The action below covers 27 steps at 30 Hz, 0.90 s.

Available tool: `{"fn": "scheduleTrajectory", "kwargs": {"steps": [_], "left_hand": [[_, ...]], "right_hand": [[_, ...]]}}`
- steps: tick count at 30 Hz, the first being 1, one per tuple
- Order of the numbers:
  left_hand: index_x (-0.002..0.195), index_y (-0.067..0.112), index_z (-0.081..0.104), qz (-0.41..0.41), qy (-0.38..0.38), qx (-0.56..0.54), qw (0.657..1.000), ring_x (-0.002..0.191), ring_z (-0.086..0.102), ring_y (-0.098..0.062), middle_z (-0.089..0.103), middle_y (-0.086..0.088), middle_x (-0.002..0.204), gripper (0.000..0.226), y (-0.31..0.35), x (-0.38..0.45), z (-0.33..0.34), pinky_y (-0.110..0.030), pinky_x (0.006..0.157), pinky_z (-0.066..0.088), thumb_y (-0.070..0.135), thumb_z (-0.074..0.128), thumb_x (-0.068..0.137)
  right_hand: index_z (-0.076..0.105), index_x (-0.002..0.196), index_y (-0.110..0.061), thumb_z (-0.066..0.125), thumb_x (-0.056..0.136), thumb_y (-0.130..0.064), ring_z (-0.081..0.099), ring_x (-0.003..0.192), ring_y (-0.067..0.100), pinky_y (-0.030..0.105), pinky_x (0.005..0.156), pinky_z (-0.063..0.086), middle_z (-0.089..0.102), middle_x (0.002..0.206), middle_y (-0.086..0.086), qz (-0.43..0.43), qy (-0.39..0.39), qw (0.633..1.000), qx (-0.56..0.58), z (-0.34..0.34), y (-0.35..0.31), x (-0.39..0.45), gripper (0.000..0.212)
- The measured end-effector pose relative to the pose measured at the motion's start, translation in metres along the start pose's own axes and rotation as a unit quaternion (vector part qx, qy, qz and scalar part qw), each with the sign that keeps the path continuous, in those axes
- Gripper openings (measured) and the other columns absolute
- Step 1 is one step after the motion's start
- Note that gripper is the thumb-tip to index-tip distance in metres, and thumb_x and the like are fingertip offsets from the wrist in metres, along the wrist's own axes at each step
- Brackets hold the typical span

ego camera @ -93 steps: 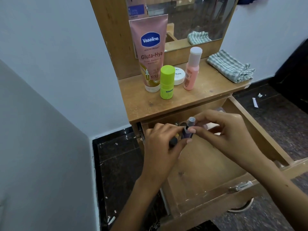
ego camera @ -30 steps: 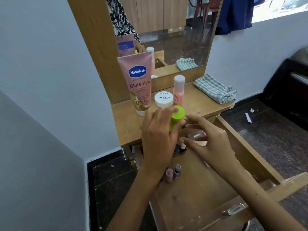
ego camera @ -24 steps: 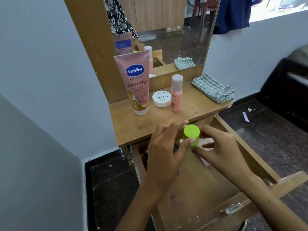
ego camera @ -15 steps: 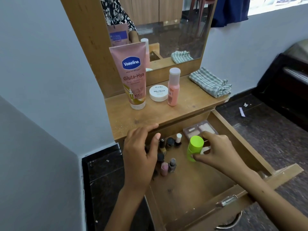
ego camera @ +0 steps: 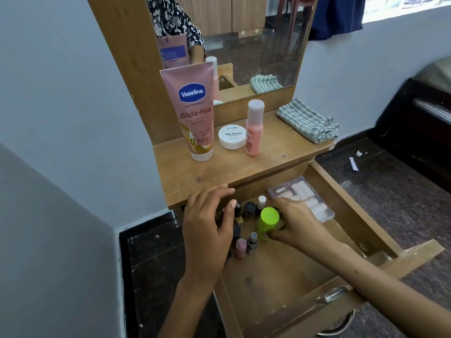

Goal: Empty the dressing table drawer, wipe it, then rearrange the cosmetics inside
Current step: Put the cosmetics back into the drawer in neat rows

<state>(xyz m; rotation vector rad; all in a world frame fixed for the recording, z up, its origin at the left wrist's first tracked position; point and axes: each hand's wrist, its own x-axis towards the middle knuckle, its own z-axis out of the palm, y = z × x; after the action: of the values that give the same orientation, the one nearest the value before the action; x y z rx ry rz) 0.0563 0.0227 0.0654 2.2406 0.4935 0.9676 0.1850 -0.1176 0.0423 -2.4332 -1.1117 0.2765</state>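
The wooden drawer (ego camera: 288, 276) is pulled out under the dressing table top (ego camera: 244, 167). My right hand (ego camera: 300, 225) grips a lime-green bottle (ego camera: 267, 220), upright on the drawer floor beside several small nail polish bottles (ego camera: 246, 242) at the back left. My left hand (ego camera: 207, 228) hovers open over those bottles, fingers spread, holding nothing. A clear box of press-on nails (ego camera: 302, 198) lies at the drawer's back right. On the top stand a pink Vaseline tube (ego camera: 192, 111), a white nail polish remover jar (ego camera: 231, 136) and a pink bottle (ego camera: 253, 128).
A folded striped cloth (ego camera: 307, 120) lies on the right end of the table top. A mirror (ego camera: 239, 42) rises behind it. A wall (ego camera: 61, 118) stands close on the left. Dark floor (ego camera: 390, 181) and dark furniture (ego camera: 419, 128) lie to the right.
The green bottle left the table top and came down into the drawer in my right hand. My left hand let go of it and moved left over the nail polish bottles.
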Motion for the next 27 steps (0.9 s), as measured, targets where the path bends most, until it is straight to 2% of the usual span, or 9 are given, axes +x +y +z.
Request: {"fn": "scheduleTrajectory", "kwargs": {"steps": [5, 11, 13, 15, 17, 20, 22, 27], "left_hand": [[0.107, 0.015, 0.068, -0.004, 0.005, 0.001, 1.000, 0.108, 0.054, -0.014, 0.066, 0.003, 0.108, 0.020, -0.001, 0.002, 0.000, -0.036, 0.086, 0.051, 0.013, 0.064, 0.087], [0.106, 0.014, 0.069, -0.017, 0.003, 0.008, 1.000, 0.109, 0.053, -0.014, 0.066, 0.003, 0.109, 0.019, 0.001, 0.010, 0.001, -0.037, 0.086, 0.051, 0.017, 0.065, 0.088], [0.105, 0.015, 0.069, -0.014, 0.003, 0.012, 1.000, 0.108, 0.052, -0.013, 0.067, 0.004, 0.108, 0.018, 0.003, 0.017, 0.003, -0.034, 0.086, 0.049, 0.019, 0.065, 0.088], [0.105, 0.016, 0.068, -0.013, 0.000, 0.017, 1.000, 0.106, 0.050, -0.010, 0.066, 0.005, 0.107, 0.018, 0.005, 0.026, 0.007, -0.028, 0.085, 0.046, 0.021, 0.065, 0.088], [0.106, 0.016, 0.067, -0.013, -0.003, 0.021, 1.000, 0.104, 0.048, -0.008, 0.065, 0.006, 0.106, 0.021, 0.010, 0.037, 0.011, -0.026, 0.085, 0.042, 0.025, 0.065, 0.087], [0.112, 0.015, 0.065, -0.021, 0.001, 0.023, 1.000, 0.104, 0.052, -0.014, 0.064, 0.001, 0.108, 0.031, 0.019, 0.057, 0.022, -0.029, 0.086, 0.042, 0.028, 0.069, 0.084], [0.119, 0.015, 0.062, -0.039, 0.005, 0.025, 0.999, 0.105, 0.053, -0.019, 0.063, -0.003, 0.111, 0.041, 0.023, 0.072, 0.030, -0.033, 0.087, 0.044, 0.031, 0.070, 0.082], [0.129, 0.012, 0.055, -0.075, 0.011, 0.014, 0.997, 0.117, 0.049, -0.023, 0.060, -0.006, 0.123, 0.062, 0.023, 0.100, 0.051, -0.033, 0.094, 0.041, 0.036, 0.076, 0.075]], "right_hand": [[0.056, 0.102, -0.018, 0.079, 0.067, -0.033, 0.056, 0.087, 0.020, 0.041, 0.072, 0.049, 0.062, 0.098, -0.002, 0.013, -0.007, 0.999, -0.028, -0.003, -0.006, -0.002, 0.044], [0.055, 0.111, -0.022, 0.076, 0.069, -0.037, 0.058, 0.097, 0.015, 0.036, 0.078, 0.051, 0.064, 0.105, -0.006, 0.024, -0.031, 0.996, -0.078, -0.023, -0.003, -0.005, 0.049], [0.056, 0.109, -0.028, 0.077, 0.070, -0.036, 0.057, 0.093, 0.007, 0.031, 0.078, 0.051, 0.063, 0.101, -0.015, 0.035, -0.024, 0.996, -0.080, -0.034, 0.002, -0.008, 0.045], [0.058, 0.106, -0.030, 0.076, 0.073, -0.030, 0.058, 0.092, 0.004, 0.030, 0.078, 0.053, 0.063, 0.100, -0.016, 0.047, -0.015, 0.997, -0.052, -0.043, 0.006, -0.011, 0.038], [0.062, 0.102, -0.029, 0.074, 0.077, -0.022, 0.063, 0.088, 0.004, 0.030, 0.075, 0.056, 0.066, 0.098, -0.011, 0.054, 0.021, 0.998, 0.000, -0.049, 0.008, -0.010, 0.028], [0.066, 0.089, -0.025, 0.072, 0.078, -0.013, 0.066, 0.081, 0.006, 0.034, 0.071, 0.056, 0.069, 0.088, -0.009, 0.063, 0.107, 0.990, 0.064, -0.052, 0.009, -0.004, 0.017], [0.068, 0.085, -0.023, 0.073, 0.078, -0.013, 0.065, 0.080, 0.006, 0.035, 0.072, 0.056, 0.070, 0.086, -0.009, 0.058, 0.135, 0.985, 0.093, -0.050, 0.006, 0.001, 0.013], [0.070, 0.085, -0.024, 0.073, 0.079, -0.022, 0.063, 0.078, 0.000, 0.031, 0.072, 0.056, 0.069, 0.083, -0.013, 0.048, 0.165, 0.978, 0.118, -0.042, 0.002, 0.011, 0.007]]}}
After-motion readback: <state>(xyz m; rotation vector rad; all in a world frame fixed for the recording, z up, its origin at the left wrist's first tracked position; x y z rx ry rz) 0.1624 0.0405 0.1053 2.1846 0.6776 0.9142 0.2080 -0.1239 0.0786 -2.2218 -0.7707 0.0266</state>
